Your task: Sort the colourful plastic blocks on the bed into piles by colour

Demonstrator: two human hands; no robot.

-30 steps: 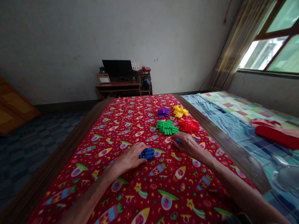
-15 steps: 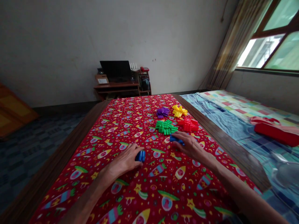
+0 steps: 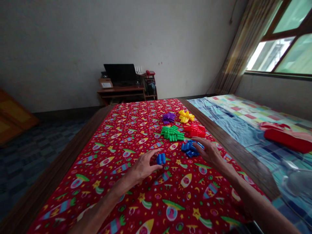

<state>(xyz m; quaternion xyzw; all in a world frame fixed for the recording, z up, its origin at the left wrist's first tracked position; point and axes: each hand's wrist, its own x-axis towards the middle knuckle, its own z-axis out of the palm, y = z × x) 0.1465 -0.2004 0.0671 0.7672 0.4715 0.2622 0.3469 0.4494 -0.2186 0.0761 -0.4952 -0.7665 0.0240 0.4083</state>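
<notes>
My left hand point(image 3: 146, 164) curls round a few blue plastic pieces point(image 3: 161, 159), with the thumb on the near side and fingers on the far side. They look like short tubes standing side by side on the cloth. At the right edge of a small blue pile point(image 3: 190, 149) is my right hand point(image 3: 211, 152), its fingers stretched out and apart over the pieces. Just beyond lie a green pile point(image 3: 172, 133) and a red pile point(image 3: 195, 130) of similar pieces. Farther back are a purple pile point(image 3: 168, 117) and a yellow pile point(image 3: 186, 116).
A red patterned cloth point(image 3: 109, 175) covers the wooden table point(image 3: 251, 169). To the right, a bed point(image 3: 239, 126) holds a red case point(image 3: 287, 140) and a clear plastic item point(image 3: 298, 183). A desk point(image 3: 122, 89) with a monitor point(image 3: 120, 74) stands against the far wall.
My left hand has moved right with its blue pieces, nearer the blue pile. My right hand has shifted right and its fingers have spread, uncovering more of the blue pile.
</notes>
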